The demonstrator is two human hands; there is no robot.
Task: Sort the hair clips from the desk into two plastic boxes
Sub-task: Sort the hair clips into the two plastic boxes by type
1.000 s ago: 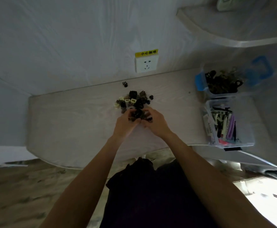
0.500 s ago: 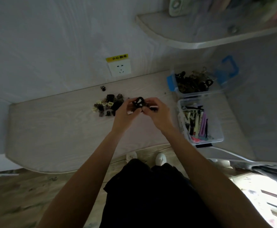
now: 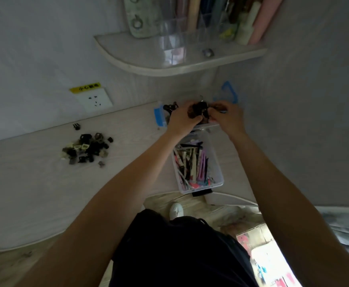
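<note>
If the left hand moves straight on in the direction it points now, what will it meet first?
Probably the far plastic box with blue latches: the left hand points away from the person over it, gripping dark claw clips. Depth is unclear.

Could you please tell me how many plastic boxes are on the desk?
2: a clear plastic box with blue latches at the back, partly hidden by both hands, and a clear plastic box of long flat clips directly in front of it.

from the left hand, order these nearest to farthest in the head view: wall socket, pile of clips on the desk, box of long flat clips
1. Box of long flat clips: just below the left hand, toward the person.
2. Wall socket: on the wall, off to the left.
3. Pile of clips: on the desk, far left, a bit farther than the socket.
</note>
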